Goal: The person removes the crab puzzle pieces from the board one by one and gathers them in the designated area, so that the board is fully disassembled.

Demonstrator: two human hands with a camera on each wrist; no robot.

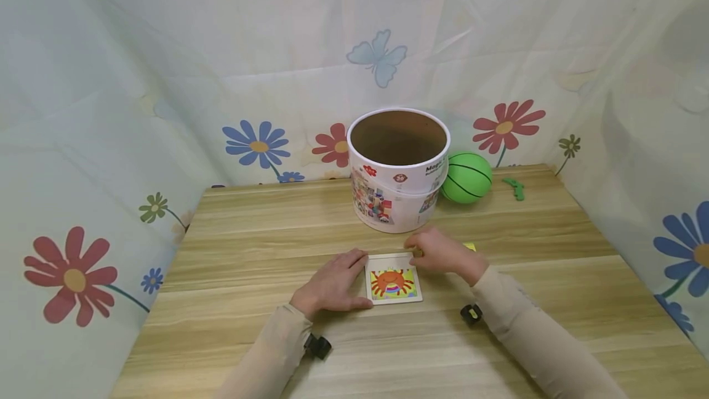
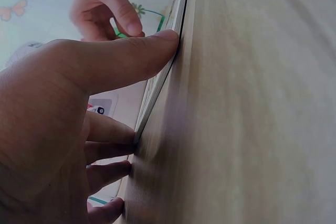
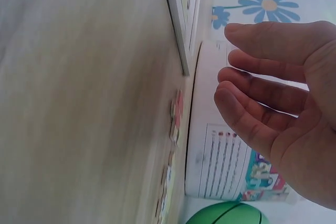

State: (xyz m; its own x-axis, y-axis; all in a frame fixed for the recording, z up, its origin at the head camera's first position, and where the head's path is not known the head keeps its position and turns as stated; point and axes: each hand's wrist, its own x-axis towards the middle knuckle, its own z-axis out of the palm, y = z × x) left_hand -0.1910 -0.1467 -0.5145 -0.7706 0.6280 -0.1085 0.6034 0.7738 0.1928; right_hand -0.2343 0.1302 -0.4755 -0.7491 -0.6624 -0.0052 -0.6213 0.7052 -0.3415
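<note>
A small white-framed puzzle board (image 1: 394,300) lies flat on the table. An orange crab picture (image 1: 390,282) on a yellow ground fills its near part, and a pale bare strip runs along its far side. My left hand (image 1: 335,282) holds the board's left side, thumb at the near corner and forefinger at the far corner. Above the far right corner hovers my right hand (image 1: 440,252), fingers loosely bent with nothing between them in the right wrist view. Below that hand, thin puzzle pieces (image 3: 177,116) lie on the table, partly hidden from the head view.
Behind the board stands a tall white bucket (image 1: 396,202) with its top uncovered. A green ball (image 1: 468,178) with black lines sits against its right side. Farther right lies a small green toy (image 1: 516,189). Flower-printed curtains (image 1: 277,97) surround the wooden table (image 1: 266,220).
</note>
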